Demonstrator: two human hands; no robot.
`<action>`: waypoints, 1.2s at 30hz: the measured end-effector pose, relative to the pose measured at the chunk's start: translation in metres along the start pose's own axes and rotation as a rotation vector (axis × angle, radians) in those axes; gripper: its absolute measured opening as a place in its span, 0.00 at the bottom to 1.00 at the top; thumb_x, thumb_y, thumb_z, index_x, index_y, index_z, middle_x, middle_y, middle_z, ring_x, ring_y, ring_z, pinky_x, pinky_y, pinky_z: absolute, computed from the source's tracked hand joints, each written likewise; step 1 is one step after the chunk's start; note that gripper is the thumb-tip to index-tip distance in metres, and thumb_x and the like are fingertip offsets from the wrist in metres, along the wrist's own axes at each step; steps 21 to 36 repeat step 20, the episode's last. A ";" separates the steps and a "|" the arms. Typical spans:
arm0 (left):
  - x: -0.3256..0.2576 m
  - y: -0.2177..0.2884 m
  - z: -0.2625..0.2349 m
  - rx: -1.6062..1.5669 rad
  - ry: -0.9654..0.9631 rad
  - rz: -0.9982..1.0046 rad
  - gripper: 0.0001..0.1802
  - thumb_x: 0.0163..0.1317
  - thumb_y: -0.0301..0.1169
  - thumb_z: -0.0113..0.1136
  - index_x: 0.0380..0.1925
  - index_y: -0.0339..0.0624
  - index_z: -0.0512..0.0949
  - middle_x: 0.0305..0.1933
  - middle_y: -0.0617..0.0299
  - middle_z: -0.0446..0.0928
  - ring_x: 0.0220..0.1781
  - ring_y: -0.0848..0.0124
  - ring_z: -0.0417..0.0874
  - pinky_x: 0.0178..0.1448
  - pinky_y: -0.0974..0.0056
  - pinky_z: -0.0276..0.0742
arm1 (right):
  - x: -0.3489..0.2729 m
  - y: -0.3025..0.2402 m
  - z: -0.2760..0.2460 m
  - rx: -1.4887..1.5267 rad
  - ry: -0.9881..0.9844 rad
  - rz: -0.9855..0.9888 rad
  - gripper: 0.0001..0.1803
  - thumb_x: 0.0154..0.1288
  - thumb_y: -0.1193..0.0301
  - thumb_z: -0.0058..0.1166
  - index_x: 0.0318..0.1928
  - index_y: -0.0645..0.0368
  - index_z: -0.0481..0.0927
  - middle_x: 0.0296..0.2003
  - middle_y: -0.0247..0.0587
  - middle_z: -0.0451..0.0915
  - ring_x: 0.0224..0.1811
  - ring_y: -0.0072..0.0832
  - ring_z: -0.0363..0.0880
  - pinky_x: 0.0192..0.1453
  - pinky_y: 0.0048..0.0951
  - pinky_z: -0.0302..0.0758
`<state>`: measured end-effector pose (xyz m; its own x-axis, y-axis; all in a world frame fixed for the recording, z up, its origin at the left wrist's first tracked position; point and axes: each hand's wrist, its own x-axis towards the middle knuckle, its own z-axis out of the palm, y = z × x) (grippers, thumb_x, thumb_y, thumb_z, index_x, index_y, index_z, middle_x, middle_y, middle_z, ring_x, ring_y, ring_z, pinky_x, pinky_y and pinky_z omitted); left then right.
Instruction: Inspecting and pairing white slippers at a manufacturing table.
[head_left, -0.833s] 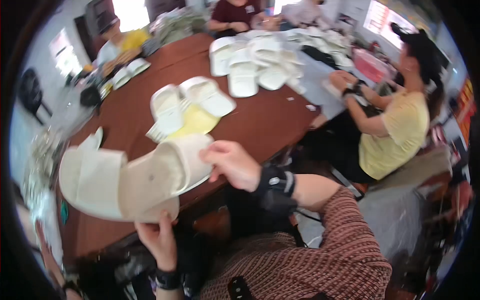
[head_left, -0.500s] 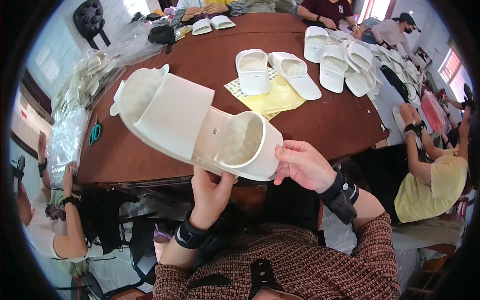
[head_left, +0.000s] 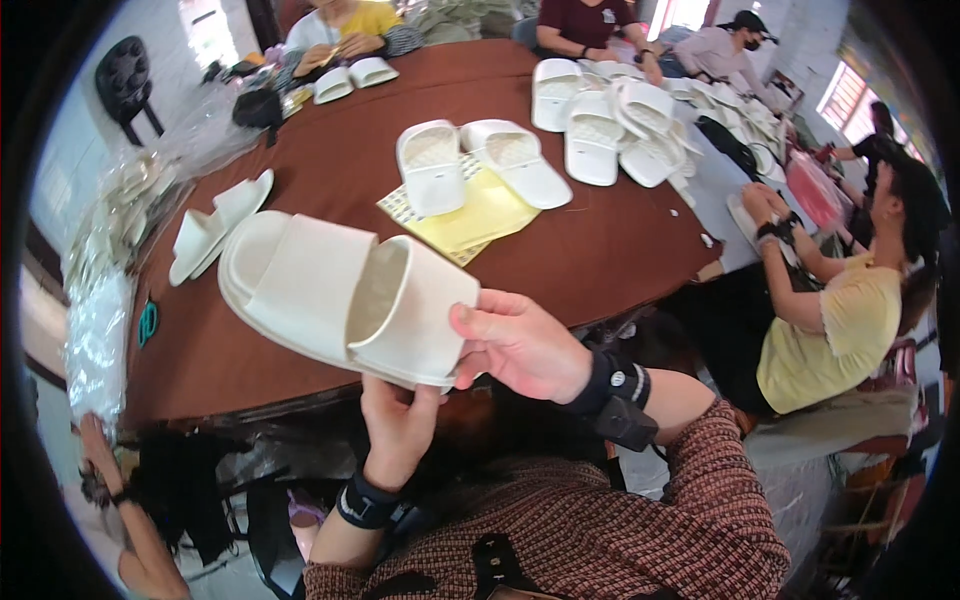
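I hold a cream slide sandal [head_left: 330,290] up over the near edge of the brown table [head_left: 250,340], its strap side toward me. My left hand [head_left: 398,425] grips it from underneath at the heel end. My right hand [head_left: 520,345] clasps the same end from the right, thumb on the rim. Both wrists wear black bands.
Two white slides [head_left: 480,165] lie on yellow sheets [head_left: 470,215] mid-table, another pair [head_left: 215,230] at the left, several more [head_left: 610,125] at the far right. Clear plastic bags [head_left: 100,300] line the left edge. A person in yellow [head_left: 830,320] sits right; others sit across the table.
The sandal has dropped lower and turned flatter in my hands, and my view has swung right and up the table. Both hands keep their grip at the heel end.
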<state>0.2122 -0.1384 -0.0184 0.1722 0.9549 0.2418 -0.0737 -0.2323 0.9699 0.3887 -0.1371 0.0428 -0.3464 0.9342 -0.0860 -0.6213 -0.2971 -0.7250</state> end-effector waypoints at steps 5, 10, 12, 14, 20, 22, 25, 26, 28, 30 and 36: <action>0.010 0.012 0.007 -0.050 -0.043 -0.049 0.20 0.65 0.24 0.59 0.54 0.33 0.65 0.47 0.56 0.76 0.41 0.74 0.81 0.40 0.71 0.81 | 0.002 -0.010 -0.007 -0.005 -0.021 -0.078 0.19 0.71 0.64 0.53 0.54 0.65 0.74 0.40 0.42 0.82 0.37 0.29 0.84 0.37 0.27 0.84; 0.023 0.025 -0.005 0.227 -0.182 0.110 0.14 0.62 0.20 0.58 0.47 0.36 0.71 0.44 0.61 0.75 0.38 0.77 0.74 0.45 0.72 0.72 | 0.000 -0.038 -0.025 -0.053 0.075 -0.197 0.17 0.69 0.64 0.56 0.51 0.63 0.76 0.39 0.38 0.82 0.34 0.25 0.83 0.34 0.27 0.82; 0.033 0.026 -0.019 0.261 -0.127 0.122 0.10 0.63 0.20 0.56 0.43 0.36 0.72 0.45 0.61 0.74 0.39 0.77 0.74 0.45 0.71 0.72 | 0.000 -0.049 -0.036 -0.049 0.150 -0.271 0.16 0.69 0.66 0.54 0.50 0.65 0.76 0.38 0.40 0.82 0.34 0.27 0.83 0.33 0.27 0.82; 0.046 0.026 -0.034 0.297 -0.087 0.137 0.06 0.64 0.19 0.53 0.40 0.36 0.72 0.47 0.59 0.73 0.39 0.77 0.74 0.45 0.72 0.72 | -0.002 -0.068 -0.051 -0.058 0.183 -0.333 0.13 0.69 0.68 0.54 0.47 0.65 0.76 0.38 0.42 0.81 0.33 0.28 0.83 0.33 0.29 0.82; 0.090 0.004 -0.084 0.540 -0.042 0.301 0.02 0.69 0.25 0.53 0.37 0.38 0.73 0.47 0.59 0.72 0.39 0.77 0.72 0.45 0.72 0.72 | 0.009 -0.133 -0.108 -0.115 0.369 -0.666 0.16 0.66 0.68 0.57 0.48 0.67 0.73 0.40 0.44 0.80 0.37 0.33 0.82 0.43 0.36 0.82; 0.090 0.004 -0.084 0.540 -0.042 0.301 0.02 0.69 0.25 0.53 0.37 0.38 0.73 0.47 0.59 0.72 0.39 0.77 0.72 0.45 0.72 0.72 | 0.009 -0.133 -0.108 -0.115 0.369 -0.666 0.16 0.66 0.68 0.57 0.48 0.67 0.73 0.40 0.44 0.80 0.37 0.33 0.82 0.43 0.36 0.82; 0.090 0.004 -0.084 0.540 -0.042 0.301 0.02 0.69 0.25 0.53 0.37 0.38 0.73 0.47 0.59 0.72 0.39 0.77 0.72 0.45 0.72 0.72 | 0.009 -0.133 -0.108 -0.115 0.369 -0.666 0.16 0.66 0.68 0.57 0.48 0.67 0.73 0.40 0.44 0.80 0.37 0.33 0.82 0.43 0.36 0.82; 0.090 0.004 -0.084 0.540 -0.042 0.301 0.02 0.69 0.25 0.53 0.37 0.38 0.73 0.47 0.59 0.72 0.39 0.77 0.72 0.45 0.72 0.72 | 0.009 -0.133 -0.108 -0.115 0.369 -0.666 0.16 0.66 0.68 0.57 0.48 0.67 0.73 0.40 0.44 0.80 0.37 0.33 0.82 0.43 0.36 0.82; 0.090 0.004 -0.084 0.540 -0.042 0.301 0.02 0.69 0.25 0.53 0.37 0.38 0.73 0.47 0.59 0.72 0.39 0.77 0.72 0.45 0.72 0.72 | 0.009 -0.133 -0.108 -0.115 0.369 -0.666 0.16 0.66 0.68 0.57 0.48 0.67 0.73 0.40 0.44 0.80 0.37 0.33 0.82 0.43 0.36 0.82; 0.090 0.004 -0.084 0.540 -0.042 0.301 0.02 0.69 0.25 0.53 0.37 0.38 0.73 0.47 0.59 0.72 0.39 0.77 0.72 0.45 0.72 0.72 | 0.009 -0.133 -0.108 -0.115 0.369 -0.666 0.16 0.66 0.68 0.57 0.48 0.67 0.73 0.40 0.44 0.80 0.37 0.33 0.82 0.43 0.36 0.82; 0.090 0.004 -0.084 0.540 -0.042 0.301 0.02 0.69 0.25 0.53 0.37 0.38 0.73 0.47 0.59 0.72 0.39 0.77 0.72 0.45 0.72 0.72 | 0.009 -0.133 -0.108 -0.115 0.369 -0.666 0.16 0.66 0.68 0.57 0.48 0.67 0.73 0.40 0.44 0.80 0.37 0.33 0.82 0.43 0.36 0.82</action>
